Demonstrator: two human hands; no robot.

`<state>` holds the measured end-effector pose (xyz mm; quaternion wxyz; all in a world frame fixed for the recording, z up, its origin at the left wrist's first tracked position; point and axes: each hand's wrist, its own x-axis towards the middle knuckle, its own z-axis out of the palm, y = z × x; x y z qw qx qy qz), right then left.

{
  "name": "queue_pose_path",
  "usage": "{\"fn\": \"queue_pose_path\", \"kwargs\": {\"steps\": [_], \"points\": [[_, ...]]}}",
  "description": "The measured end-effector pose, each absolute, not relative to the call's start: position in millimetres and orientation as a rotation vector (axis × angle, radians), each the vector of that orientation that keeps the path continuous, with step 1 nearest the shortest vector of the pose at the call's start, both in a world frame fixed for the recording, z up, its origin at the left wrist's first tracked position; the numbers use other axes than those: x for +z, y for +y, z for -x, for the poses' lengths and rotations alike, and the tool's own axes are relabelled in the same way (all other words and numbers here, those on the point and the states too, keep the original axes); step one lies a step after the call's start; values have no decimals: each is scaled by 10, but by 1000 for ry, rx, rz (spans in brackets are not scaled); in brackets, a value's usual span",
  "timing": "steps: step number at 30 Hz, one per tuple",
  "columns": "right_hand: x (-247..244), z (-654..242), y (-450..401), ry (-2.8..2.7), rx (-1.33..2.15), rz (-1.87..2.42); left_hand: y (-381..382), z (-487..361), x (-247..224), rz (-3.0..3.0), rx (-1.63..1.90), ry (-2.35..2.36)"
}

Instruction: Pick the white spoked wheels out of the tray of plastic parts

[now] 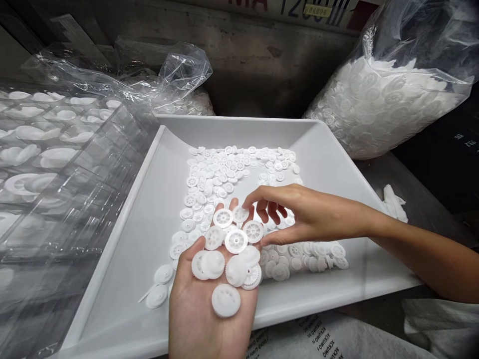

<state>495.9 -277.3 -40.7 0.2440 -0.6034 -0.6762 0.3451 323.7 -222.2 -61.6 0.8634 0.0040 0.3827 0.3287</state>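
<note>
My left hand (202, 309) is palm up over the tray, holding a loose heap of white plastic gears (236, 241) on its palm and fingers. Some of these gears show spoked faces, others plain discs with a raised hub. From the right comes my right hand (295, 212), its thumb and index finger apart at the edge of that heap. The index fingertip meets one gear, and the thumb tip lies beside another; no gear is clearly gripped. Beneath both hands, many similar gears (215, 182) lie spread in a white tray (303, 299).
Left of the tray stand stacked clear plastic trays (108, 134) with white parts in their pockets. A clear bag (389, 99) full of white gears leans at the back right. Crumpled clear film (183, 70) lies behind the tray, and printed wrapping (318, 334) at the front.
</note>
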Motion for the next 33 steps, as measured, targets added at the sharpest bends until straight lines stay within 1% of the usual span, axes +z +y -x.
{"fn": "queue_pose_path", "kwargs": {"steps": [7, 12, 16, 24, 33], "points": [[-411, -4858, -2823, -2007, 658, 1515, -2241, -3231, -592, -20, 666, 820], [-418, -4805, -2853, -2070, 536, 1481, -2251, -3229, -555, 62, 649, 876], [-408, -4804, -2859, -2051, 549, 1473, -2239, -3235, -587, 0, 630, 797], [-346, -4834, -2854, -1939, 648, 1458, -2242, -3236, -546, 34, 662, 901], [-315, -4898, -2820, -1848, 517, 1433, -2253, -3217, -600, -20, 642, 818]]}}
